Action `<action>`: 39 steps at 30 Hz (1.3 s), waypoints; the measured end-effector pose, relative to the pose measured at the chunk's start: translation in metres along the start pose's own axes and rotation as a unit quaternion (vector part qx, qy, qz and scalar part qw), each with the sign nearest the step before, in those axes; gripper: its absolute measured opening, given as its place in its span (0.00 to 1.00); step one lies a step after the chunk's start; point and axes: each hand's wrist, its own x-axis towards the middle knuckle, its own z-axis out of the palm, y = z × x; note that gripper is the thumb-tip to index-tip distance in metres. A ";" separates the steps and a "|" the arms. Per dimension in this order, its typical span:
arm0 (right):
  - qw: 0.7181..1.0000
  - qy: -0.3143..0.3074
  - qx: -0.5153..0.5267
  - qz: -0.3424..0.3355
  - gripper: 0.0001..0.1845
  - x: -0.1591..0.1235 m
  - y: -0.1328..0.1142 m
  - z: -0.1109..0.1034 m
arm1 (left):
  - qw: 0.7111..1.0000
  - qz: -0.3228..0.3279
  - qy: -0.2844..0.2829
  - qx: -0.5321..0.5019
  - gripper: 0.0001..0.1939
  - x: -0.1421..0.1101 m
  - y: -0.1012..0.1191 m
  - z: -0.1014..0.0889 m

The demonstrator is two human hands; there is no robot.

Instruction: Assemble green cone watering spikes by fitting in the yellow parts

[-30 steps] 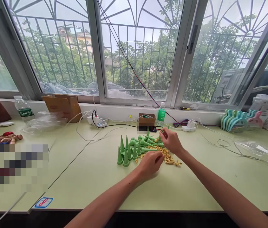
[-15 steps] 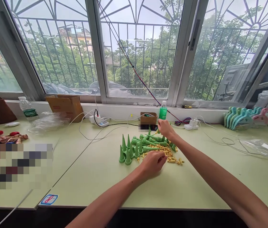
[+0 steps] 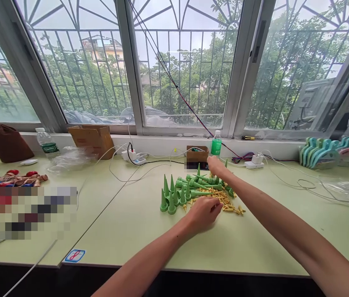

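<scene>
Several green plastic cones (image 3: 172,194) stand upright in a cluster on the pale green table (image 3: 149,239). More green cones (image 3: 200,182) lie in a heap just behind them. Small yellow pieces (image 3: 230,205) are scattered on the right of the heap. My left hand (image 3: 204,213) rests at the near edge of the yellow pieces, fingers curled together; what they pinch is too small to name. My right hand (image 3: 216,166) reaches to the far side of the heap, fingers closed, close to a small brown box (image 3: 197,154) and a green bottle (image 3: 216,145).
Along the window sill lie a power strip (image 3: 134,156), white cables (image 3: 286,175), a cardboard box (image 3: 92,140), a water bottle (image 3: 47,145) and clear plastic bags (image 3: 69,158). Coloured toy shapes (image 3: 323,152) stand at the right. Wooden toys (image 3: 19,179) lie at the left.
My right hand has moved from above the heap to its far side, near the brown box. My left hand has stayed by the yellow pieces. The view has turned slightly left.
</scene>
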 end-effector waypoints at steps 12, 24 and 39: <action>0.999 -0.026 0.029 0.020 0.10 0.011 -0.005 -0.001 | 1.000 -0.001 -0.016 0.010 0.17 -0.001 0.003 -0.001; 0.996 -0.040 0.058 0.060 0.11 0.002 -0.008 -0.013 | 1.000 0.001 -0.019 0.019 0.17 0.000 -0.001 0.004; 0.997 -0.027 0.050 0.043 0.11 0.002 -0.009 -0.014 | 0.999 0.005 -0.029 0.019 0.17 0.001 -0.001 0.003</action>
